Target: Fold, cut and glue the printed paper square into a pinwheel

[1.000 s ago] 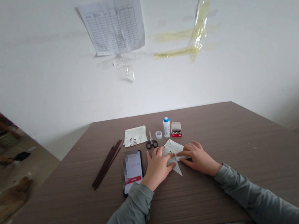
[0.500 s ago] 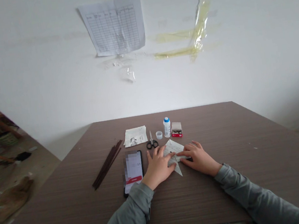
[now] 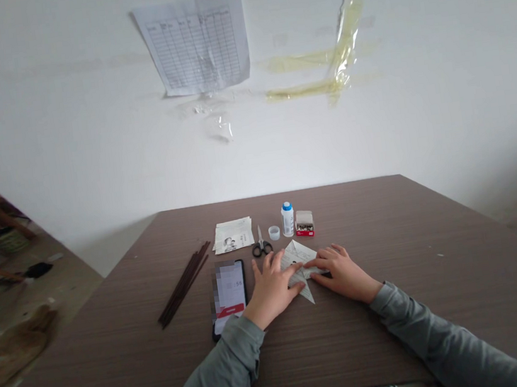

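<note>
A folded paper (image 3: 296,252), printed with lines of text, lies on the table under both my hands. Its top comes to a point, and a narrow tip sticks out towards me. From the left, my left hand (image 3: 271,285) lies over its edge with fingers spread, index finger and thumb on the paper. My right hand (image 3: 340,271) rests at its right side, fingers stretched out and the index fingertip pressing near the middle. Parts of the paper are hidden beneath the fingers. Just behind it are black-handled scissors (image 3: 262,248).
A phone (image 3: 228,299) lies left of my left hand, with dark thin sticks (image 3: 185,284) farther left. Behind are printed sheets (image 3: 233,233), a small clear cup (image 3: 274,233), a white bottle with blue cap (image 3: 287,221) and a small red open box (image 3: 304,225). A wall closes the table's back.
Both hands stay on the paper in nearly the same pose. The whole view has shifted very slightly, and the digits on the phone have changed.
</note>
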A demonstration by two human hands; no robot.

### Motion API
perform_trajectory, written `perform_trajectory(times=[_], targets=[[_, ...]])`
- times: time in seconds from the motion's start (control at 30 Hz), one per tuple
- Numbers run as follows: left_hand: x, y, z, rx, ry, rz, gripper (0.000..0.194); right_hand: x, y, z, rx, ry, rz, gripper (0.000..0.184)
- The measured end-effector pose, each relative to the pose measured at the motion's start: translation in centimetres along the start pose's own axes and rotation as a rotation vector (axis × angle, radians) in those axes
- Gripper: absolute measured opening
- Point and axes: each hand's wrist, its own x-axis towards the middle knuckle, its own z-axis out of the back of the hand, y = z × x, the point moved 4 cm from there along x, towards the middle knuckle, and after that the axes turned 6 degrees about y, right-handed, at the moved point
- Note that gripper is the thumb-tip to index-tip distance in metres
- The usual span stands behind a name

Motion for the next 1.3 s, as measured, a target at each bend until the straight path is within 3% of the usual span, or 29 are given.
perform_trajectory(times=[0.23, 0.8, 1.3], targets=[[0.02, 0.5, -0.27, -0.005, -0.056, -0.03, 0.047, 0.06, -0.1, -0.2, -0.009, -0.003, 0.012, 0.031], [-0.02, 0.43, -0.25, -0.029, -0.06, -0.019, 0.051, -0.05, 0.05, 0.27, -0.036, 0.006, 0.003, 0.032], [-0.21, 0.39, -0.51, -0.003, 0.011, -0.018, 0.053, 0.09, -0.26, -0.19, -0.012, -0.044, 0.02, 0.026]])
